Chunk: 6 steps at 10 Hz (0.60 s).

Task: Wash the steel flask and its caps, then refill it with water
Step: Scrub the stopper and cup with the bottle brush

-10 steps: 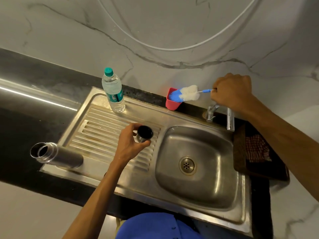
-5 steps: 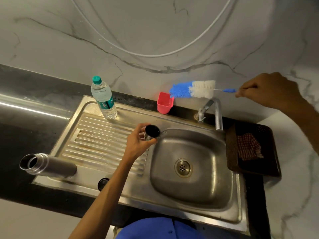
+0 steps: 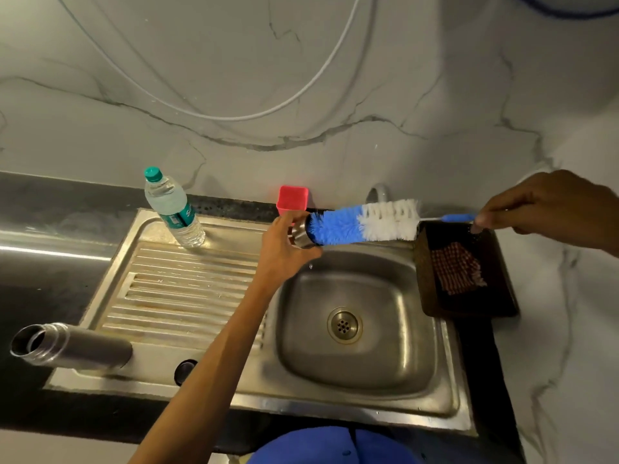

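Observation:
My left hand (image 3: 283,249) grips a small steel cap (image 3: 301,234) over the sink's back edge, mouth turned right. My right hand (image 3: 549,209) pinches the thin blue handle of a bottle brush (image 3: 365,222). Its blue tip sits inside the cap's mouth, and the white bristles stay outside. The open steel flask (image 3: 72,346) lies on its side at the drainboard's front left corner, mouth to the left. A dark round cap (image 3: 184,370) rests on the sink's front rim, partly hidden by my left forearm.
A sealed water bottle (image 3: 172,209) stands at the back of the ribbed drainboard (image 3: 174,289). A red cup (image 3: 292,199) sits against the wall. The tap (image 3: 378,192) rises behind the brush. A dark tray with a checked cloth (image 3: 457,272) lies right of the sink basin (image 3: 355,326).
My right hand lifted the brush out of the red cup, swung it right and lowered it. My left hand raised the steel cap to meet the brush tip.

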Motion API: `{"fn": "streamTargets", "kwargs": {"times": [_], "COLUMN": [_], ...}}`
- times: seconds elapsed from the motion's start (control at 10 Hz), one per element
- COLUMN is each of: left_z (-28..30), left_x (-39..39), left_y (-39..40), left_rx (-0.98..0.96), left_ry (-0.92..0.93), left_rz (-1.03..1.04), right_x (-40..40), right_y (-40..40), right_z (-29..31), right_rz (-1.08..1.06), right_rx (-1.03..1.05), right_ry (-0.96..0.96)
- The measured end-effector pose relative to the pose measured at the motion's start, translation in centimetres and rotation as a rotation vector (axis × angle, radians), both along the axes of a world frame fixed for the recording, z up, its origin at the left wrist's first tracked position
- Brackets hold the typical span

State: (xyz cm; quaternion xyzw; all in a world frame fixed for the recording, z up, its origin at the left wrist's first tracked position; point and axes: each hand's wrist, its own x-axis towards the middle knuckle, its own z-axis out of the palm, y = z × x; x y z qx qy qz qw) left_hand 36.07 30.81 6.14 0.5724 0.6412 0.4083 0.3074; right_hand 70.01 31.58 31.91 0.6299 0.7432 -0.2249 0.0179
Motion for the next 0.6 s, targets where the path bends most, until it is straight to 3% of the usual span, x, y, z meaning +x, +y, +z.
{"fn": "streamTargets", "kwargs": {"times": [0.1, 0.2, 0.3, 0.4, 0.5, 0.6], "left_z": [0.2, 0.2, 0.3, 0.6, 1.0, 1.1], "left_x": [0.3, 0.4, -0.5, -1.2, -1.6, -2.0], "left_y": [-0.6, -1.1, -1.8, -2.7, -3.3, -3.5], "left_rx": [0.026, -0.002, -0.036, -0.075, -0.039, 0.082], "left_ry": [0.063, 0.072, 0.107, 0.18, 0.212, 0.233], "left_rz": [-0.085, -0.127, -0.165, -0.261, -0.26, -0.176], "right_x": [0.2, 0.1, 0.1, 0.3, 0.0, 0.2], "right_y": [-1.9, -4.1, -4.9, -4.5, -4.3, -4.3], "right_z": [-1.5, -4.2, -6.6, -7.5, -8.6, -10.3], "right_rz": [0.199, 0.569, 0.707, 0.713, 0.67, 0.278], "right_rx": [0.326, 0.696, 0.848, 0.861, 0.562, -0.223], "right_ry": [-0.275, -0.379, -0.543, -0.715, -0.745, -0.122]}}
